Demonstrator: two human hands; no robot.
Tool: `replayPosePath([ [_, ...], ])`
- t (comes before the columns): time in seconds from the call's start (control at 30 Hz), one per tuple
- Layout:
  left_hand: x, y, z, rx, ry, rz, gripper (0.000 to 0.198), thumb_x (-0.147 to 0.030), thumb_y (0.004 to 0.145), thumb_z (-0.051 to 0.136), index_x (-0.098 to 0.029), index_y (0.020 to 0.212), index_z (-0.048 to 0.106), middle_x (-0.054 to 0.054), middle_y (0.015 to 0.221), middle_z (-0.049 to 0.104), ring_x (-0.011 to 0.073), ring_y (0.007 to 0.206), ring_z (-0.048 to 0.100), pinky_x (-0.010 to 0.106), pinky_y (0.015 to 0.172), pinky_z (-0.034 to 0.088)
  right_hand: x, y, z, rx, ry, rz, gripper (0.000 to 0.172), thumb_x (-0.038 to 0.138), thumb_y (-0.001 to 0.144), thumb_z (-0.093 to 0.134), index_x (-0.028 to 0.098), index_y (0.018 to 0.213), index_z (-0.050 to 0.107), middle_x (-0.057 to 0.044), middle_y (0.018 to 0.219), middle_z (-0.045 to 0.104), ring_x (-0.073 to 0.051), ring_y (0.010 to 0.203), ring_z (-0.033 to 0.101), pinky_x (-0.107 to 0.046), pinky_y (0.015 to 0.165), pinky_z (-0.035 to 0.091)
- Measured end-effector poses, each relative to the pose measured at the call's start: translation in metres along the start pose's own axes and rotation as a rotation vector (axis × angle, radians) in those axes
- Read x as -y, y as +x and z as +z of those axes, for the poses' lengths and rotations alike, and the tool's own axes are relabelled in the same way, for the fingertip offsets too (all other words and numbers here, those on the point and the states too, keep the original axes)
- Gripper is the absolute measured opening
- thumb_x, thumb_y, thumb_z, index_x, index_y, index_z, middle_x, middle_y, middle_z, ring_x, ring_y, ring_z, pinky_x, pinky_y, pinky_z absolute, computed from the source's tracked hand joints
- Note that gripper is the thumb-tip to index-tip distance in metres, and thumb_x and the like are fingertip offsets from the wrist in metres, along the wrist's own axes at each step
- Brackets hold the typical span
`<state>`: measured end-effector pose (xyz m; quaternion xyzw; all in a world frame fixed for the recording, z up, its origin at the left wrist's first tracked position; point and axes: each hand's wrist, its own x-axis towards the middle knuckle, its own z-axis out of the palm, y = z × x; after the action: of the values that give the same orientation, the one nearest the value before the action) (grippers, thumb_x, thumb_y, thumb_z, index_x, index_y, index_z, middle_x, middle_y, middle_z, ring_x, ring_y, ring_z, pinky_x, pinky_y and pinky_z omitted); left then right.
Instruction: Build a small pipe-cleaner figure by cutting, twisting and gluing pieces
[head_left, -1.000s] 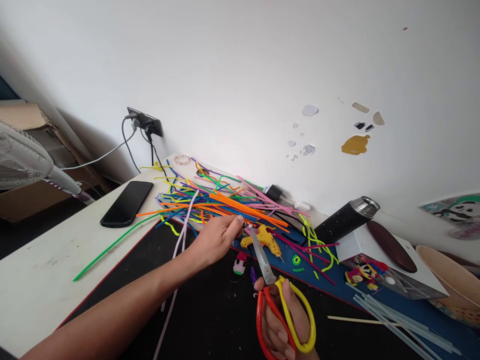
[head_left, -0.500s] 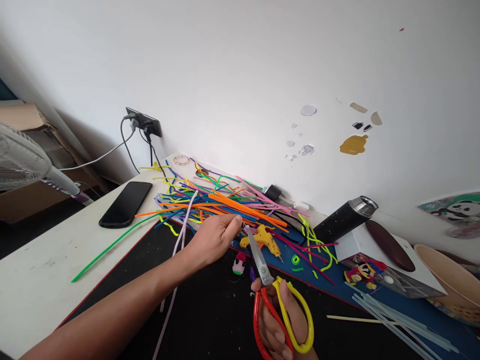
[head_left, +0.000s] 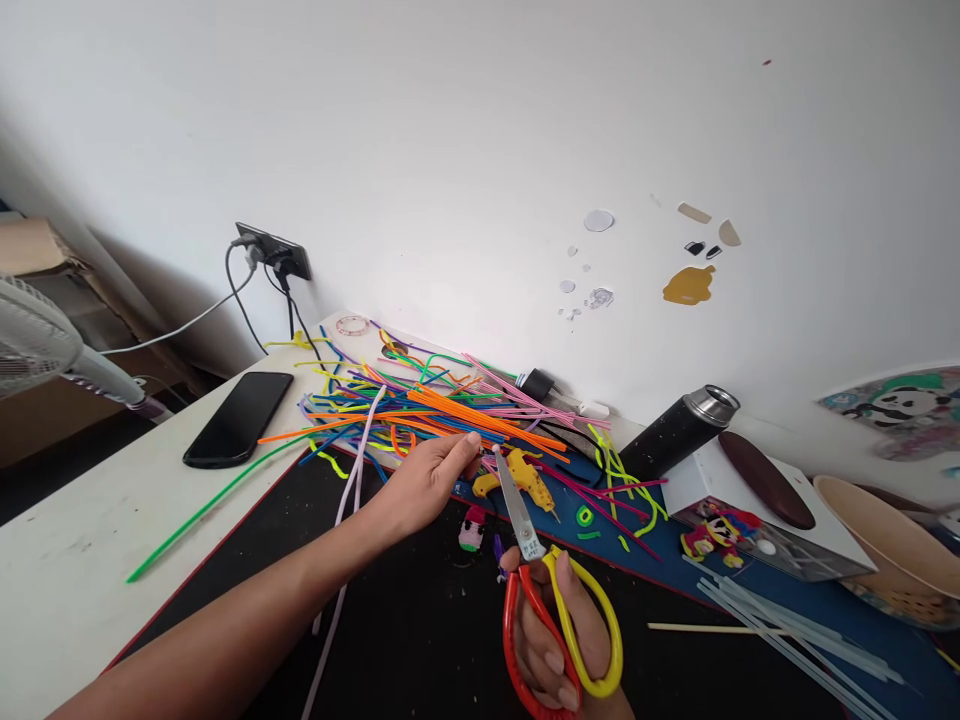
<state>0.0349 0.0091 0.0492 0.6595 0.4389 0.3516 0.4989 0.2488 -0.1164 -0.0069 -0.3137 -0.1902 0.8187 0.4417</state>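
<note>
My left hand point(head_left: 427, 482) reaches into a heap of coloured pipe cleaners point(head_left: 420, 410) at the back of the desk, its fingers pinched on strands at the heap's near edge; which strand I cannot make out. My right hand point(head_left: 551, 640) grips scissors point(head_left: 536, 580) with one red and one yellow handle. The blades are closed and their tip points up toward the left fingertips. A yellow glue gun point(head_left: 525, 478) lies just behind the blade tip. A small pink and green figure point(head_left: 472, 529) sits on the black mat below my left hand.
A black phone point(head_left: 238, 419) and a long green pipe cleaner point(head_left: 202, 510) lie on the white desk point(head_left: 67, 560) at left. A black flask point(head_left: 675, 432), a white box point(head_left: 750, 510), a basket point(head_left: 885, 545), clear glue sticks point(head_left: 795, 630) and a wooden stick point(head_left: 697, 628) are at right. Cables hang from a wall socket point(head_left: 274, 252).
The view has shifted slightly left and down. My left hand stays pinched at the pile's edge; the scissors have edged a little closer to it.
</note>
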Motion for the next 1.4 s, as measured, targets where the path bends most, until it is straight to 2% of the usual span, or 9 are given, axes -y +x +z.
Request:
replayPosePath([
  [0.13,-0.001,-0.001,0.004,0.021,-0.028,-0.024,0.052,-0.062,0.105,0.035,-0.023,0.071,0.041,-0.003,0.070,0.039,0.0169,0.066,0.035,0.032,0.066,0.030,-0.009,-0.002,-0.001,-0.005,0.016,-0.026,0.035,0.035,0.106,0.071,0.018,0.136,0.066,-0.011,0.134,0.069,-0.026,0.109,0.073,-0.046,0.091,0.064],
  [0.2,-0.001,-0.001,0.006,0.022,-0.041,-0.034,0.052,-0.062,0.104,0.034,-0.023,0.071,0.042,-0.003,0.070,0.039,0.0169,0.066,0.035,0.032,0.066,0.030,-0.012,-0.003,-0.001,-0.011,0.023,-0.039,0.039,0.045,0.107,0.067,0.016,0.133,0.068,-0.008,0.107,0.076,-0.019,0.080,0.075,-0.034,0.069,0.065],
  [0.3,0.000,0.000,0.007,0.024,-0.035,-0.031,0.052,-0.062,0.104,0.033,-0.023,0.071,0.040,-0.003,0.070,0.040,0.0169,0.066,0.035,0.032,0.065,0.031,-0.012,-0.004,0.000,-0.031,0.029,-0.059,0.065,0.069,0.102,0.060,0.013,0.133,0.070,0.004,0.054,0.059,-0.008,0.032,0.046,-0.017,0.037,0.043],
  [0.37,-0.001,0.000,0.008,0.025,-0.026,-0.034,0.051,-0.063,0.103,0.032,-0.023,0.071,0.039,-0.003,0.070,0.039,0.0168,0.065,0.035,0.032,0.065,0.031,-0.011,-0.004,0.002,-0.052,0.028,-0.069,0.073,0.076,0.097,0.063,0.013,0.133,0.072,0.009,0.042,0.046,-0.005,0.024,0.031,-0.016,0.032,0.035],
  [0.67,-0.003,-0.002,0.009,0.047,-0.051,-0.043,0.052,-0.062,0.104,0.032,-0.023,0.072,0.043,-0.003,0.071,0.041,0.0171,0.067,0.037,0.031,0.066,0.032,-0.009,-0.007,0.012,-0.116,-0.010,-0.099,0.071,0.077,0.090,0.070,0.016,0.126,0.079,0.010,0.039,0.043,-0.003,0.024,0.024,-0.016,0.032,0.034],
  [0.9,0.011,0.003,0.007,-0.041,-0.153,-0.068,0.056,-0.065,0.103,0.041,-0.022,0.069,0.047,-0.003,0.069,0.041,0.0168,0.066,0.038,0.031,0.065,0.034,-0.009,-0.008,0.019,-0.123,-0.069,-0.122,0.075,0.080,0.091,0.066,0.015,0.126,0.079,0.011,0.036,0.035,-0.005,0.026,0.019,-0.018,0.033,0.035],
  [1.1,0.010,0.005,0.007,-0.126,-0.397,-0.097,0.055,-0.072,0.092,0.061,-0.021,0.073,0.054,-0.001,0.075,0.051,0.0176,0.072,0.046,0.029,0.071,0.043,-0.009,-0.002,0.024,-0.088,-0.130,-0.130,0.077,0.078,0.087,0.072,0.012,0.127,0.079,0.009,0.039,0.043,-0.006,0.026,0.028,-0.018,0.032,0.034],
  [1.23,0.009,0.005,0.003,-0.153,-0.448,-0.113,0.059,-0.077,0.089,0.063,-0.020,0.076,0.059,-0.001,0.076,0.052,0.0165,0.071,0.043,0.027,0.068,0.043,-0.012,0.003,0.028,-0.032,-0.223,-0.191,0.072,0.074,0.092,0.070,0.010,0.125,0.078,0.007,0.045,0.049,-0.005,0.027,0.031,-0.015,0.030,0.030],
  [1.4,0.011,0.006,-0.002,-0.159,-0.400,-0.101,0.065,-0.082,0.092,0.056,-0.019,0.083,0.066,-0.002,0.073,0.048,0.0155,0.067,0.041,0.027,0.062,0.040,-0.016,0.004,0.029,-0.212,-0.451,-0.272,0.070,0.069,0.093,0.073,0.010,0.130,0.075,0.007,0.050,0.050,-0.004,0.031,0.032,-0.016,0.032,0.031],
])
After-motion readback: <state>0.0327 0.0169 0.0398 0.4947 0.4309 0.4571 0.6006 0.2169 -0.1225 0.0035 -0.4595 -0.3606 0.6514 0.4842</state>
